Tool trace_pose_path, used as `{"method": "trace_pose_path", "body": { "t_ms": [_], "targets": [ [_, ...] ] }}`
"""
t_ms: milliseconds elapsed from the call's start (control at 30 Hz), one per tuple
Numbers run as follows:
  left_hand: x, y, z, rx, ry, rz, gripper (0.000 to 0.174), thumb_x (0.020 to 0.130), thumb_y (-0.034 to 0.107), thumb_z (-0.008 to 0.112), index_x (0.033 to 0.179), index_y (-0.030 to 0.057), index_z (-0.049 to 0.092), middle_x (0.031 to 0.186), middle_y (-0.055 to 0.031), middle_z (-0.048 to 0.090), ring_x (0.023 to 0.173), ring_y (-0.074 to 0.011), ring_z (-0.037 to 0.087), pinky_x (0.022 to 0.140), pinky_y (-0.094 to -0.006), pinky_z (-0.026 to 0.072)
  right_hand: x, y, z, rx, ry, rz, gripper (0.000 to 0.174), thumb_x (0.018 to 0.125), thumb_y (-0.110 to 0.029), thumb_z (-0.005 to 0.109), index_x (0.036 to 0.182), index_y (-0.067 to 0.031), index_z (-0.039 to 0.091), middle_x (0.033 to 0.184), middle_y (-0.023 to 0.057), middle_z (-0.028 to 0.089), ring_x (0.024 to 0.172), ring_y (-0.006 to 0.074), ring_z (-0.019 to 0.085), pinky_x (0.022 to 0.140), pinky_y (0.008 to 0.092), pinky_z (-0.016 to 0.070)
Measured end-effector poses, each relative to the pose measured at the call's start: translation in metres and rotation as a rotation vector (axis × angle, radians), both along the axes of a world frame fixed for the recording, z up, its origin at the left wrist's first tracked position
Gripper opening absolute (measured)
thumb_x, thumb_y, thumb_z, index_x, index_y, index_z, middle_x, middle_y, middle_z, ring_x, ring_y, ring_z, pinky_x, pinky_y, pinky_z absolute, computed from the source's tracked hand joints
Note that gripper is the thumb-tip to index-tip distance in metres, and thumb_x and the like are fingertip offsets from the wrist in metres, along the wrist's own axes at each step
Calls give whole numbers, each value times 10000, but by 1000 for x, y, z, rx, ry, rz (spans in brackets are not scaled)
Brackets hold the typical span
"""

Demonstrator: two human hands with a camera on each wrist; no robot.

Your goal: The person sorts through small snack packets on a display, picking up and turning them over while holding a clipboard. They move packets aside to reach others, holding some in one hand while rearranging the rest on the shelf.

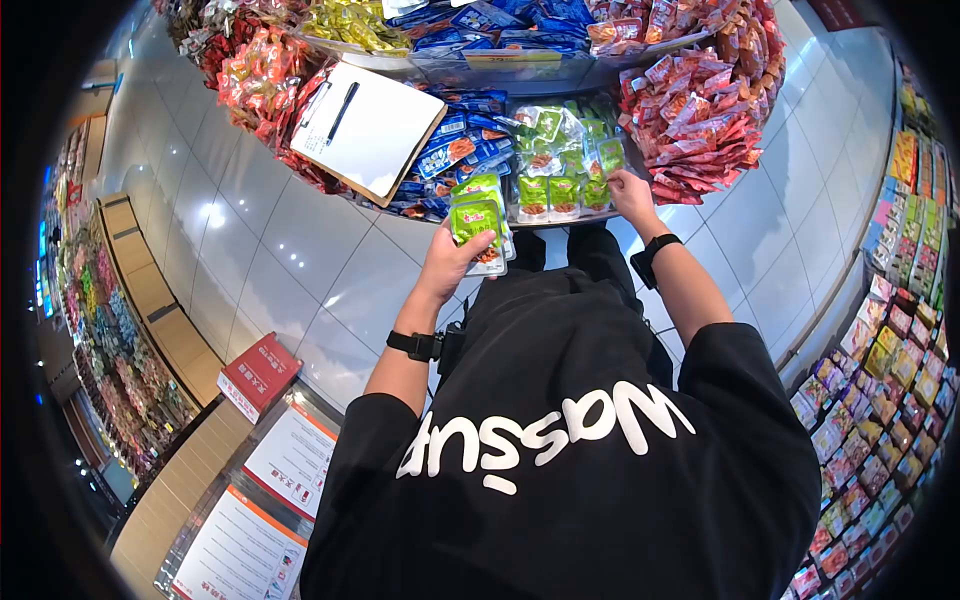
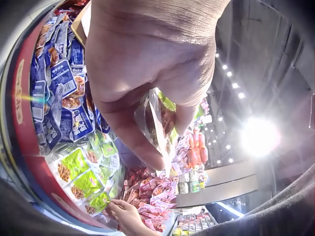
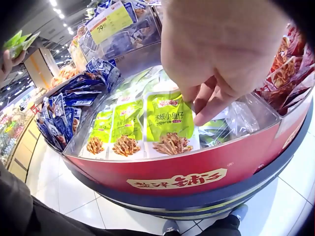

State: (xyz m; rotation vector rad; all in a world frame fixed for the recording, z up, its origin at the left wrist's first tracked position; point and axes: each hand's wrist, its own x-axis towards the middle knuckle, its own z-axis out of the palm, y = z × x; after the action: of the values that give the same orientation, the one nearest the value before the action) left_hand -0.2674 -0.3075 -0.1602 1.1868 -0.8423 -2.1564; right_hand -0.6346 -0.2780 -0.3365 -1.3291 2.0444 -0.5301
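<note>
Several green-and-white snack packets (image 1: pixel 476 218) are held in my left hand (image 1: pixel 447 262), with the thumb lying across their front. In the left wrist view, fingers and thumb grip both sides of the clear-edged packets (image 2: pixel 162 118). My right hand (image 1: pixel 632 194) is over the bin's green section, its curled fingers pinching the upper right edge of a green snack packet (image 3: pixel 170 120). That packet stands upright at the right end of a front row, beside two matching packets (image 3: pixel 126 128). More green packets (image 1: pixel 548 123) lie behind the row.
Blue packets (image 1: pixel 462 150) fill the section on the left, red packets (image 1: pixel 690 125) the right. A clipboard (image 1: pixel 368 130) with paper and a pen rests on the packets at left. The bin has a red front rim (image 3: pixel 172 177). A price sign (image 3: pixel 110 22) stands above.
</note>
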Motion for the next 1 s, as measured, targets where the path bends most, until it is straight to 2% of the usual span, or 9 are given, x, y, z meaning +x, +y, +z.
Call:
{"method": "trace_pose_path", "body": {
  "t_ms": [200,300,400,467,567,633,667,800,1000],
  "targets": [
    [-2,0,-6,-63,-27,-16,317,913,105,663,1188,-13,554,991,-130,697,771,-183,693,527,-322,588,-2,-1,-11,-99,178,12,168,860,-146,681,989,-40,673,978,176,684,849,344,681,750,409,533],
    [-1,0,-10,-47,-37,-22,362,887,103,715,1190,1,547,1032,-79,684,875,-146,682,776,-299,570,24,-15,49,-272,34,-35,137,869,-130,680,971,-40,669,1006,160,662,828,311,681,729,383,533],
    [-7,-2,-7,-37,-36,-55,405,869,112,740,1210,9,548,1064,-62,673,932,-126,657,860,-285,528,68,-28,123,-244,-320,91,155,902,-145,683,989,-19,666,878,118,678,735,155,644,691,306,521],
    [-14,-2,-9,-132,-67,-97,440,863,127,752,1232,16,539,1080,-52,660,947,-112,639,850,-277,523,101,-29,149,-333,-543,222,188,900,-175,703,1007,-23,670,805,91,675,692,136,615,647,299,502],
    [-23,-3,-8,-195,-76,-138,519,863,171,763,1288,28,503,1121,-40,628,972,-92,608,842,-269,511,125,-31,190,-296,-478,439,271,844,-151,772,1046,-7,663,837,41,641,704,102,586,667,274,500],
    [-27,-3,-6,-187,-74,-134,533,873,190,754,1305,27,488,1128,-40,621,976,-91,604,850,-270,508,128,-32,185,-263,-478,397,283,842,-138,775,1063,-1,664,831,26,634,692,86,574,651,260,495],
    [-27,-2,-9,-245,-97,-134,455,967,265,635,1317,19,481,1158,-60,621,1000,-108,613,868,-277,508,128,-32,182,-247,-476,375,289,841,-131,776,1072,2,665,827,19,631,686,78,568,643,253,492],
    [-27,-1,-9,69,175,-32,432,1078,330,353,1337,3,467,1222,-98,616,1068,-142,620,913,-302,505,123,-25,179,-60,-758,235,270,876,-64,727,1127,9,659,878,10,641,749,51,592,667,215,499],
    [-34,2,-16,-45,83,23,354,1053,215,448,1330,-5,461,1209,-102,623,1101,-149,609,970,-304,476,116,-18,169,-48,-783,203,292,901,-8,673,1191,0,643,955,33,654,821,62,632,737,210,520]
  ]
}}
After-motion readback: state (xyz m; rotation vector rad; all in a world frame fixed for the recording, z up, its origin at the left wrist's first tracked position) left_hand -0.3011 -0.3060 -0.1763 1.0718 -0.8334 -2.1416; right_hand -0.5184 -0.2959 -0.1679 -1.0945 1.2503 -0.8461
